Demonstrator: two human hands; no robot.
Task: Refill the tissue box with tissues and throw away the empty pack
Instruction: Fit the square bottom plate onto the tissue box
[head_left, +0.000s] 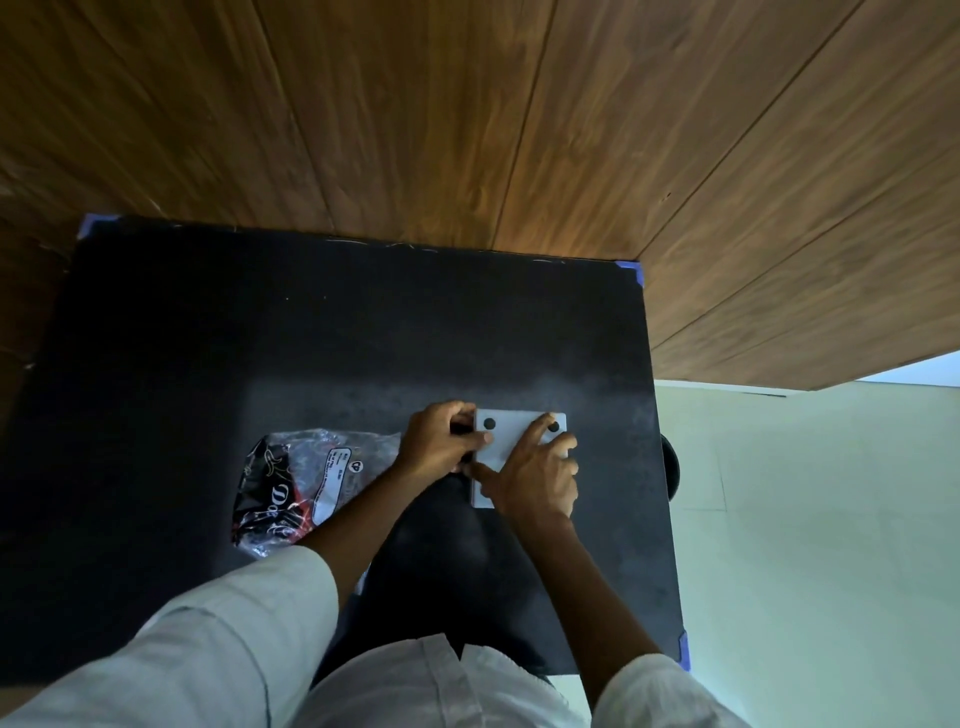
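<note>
— Two jobs; how far along?
— My left hand (441, 441) pinches the white tissue box (511, 434) at its edge, right hand (537, 475) spread flat on top. Probably closing it. The crumpled pack (301, 478) lies just left on the black table (311, 338), not yet binned.

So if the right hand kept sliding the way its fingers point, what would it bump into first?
Probably nothing on the table. The right hand lies on the white box, fingers pointing toward the wooden wall. Beyond the box only bare black table shows.
</note>
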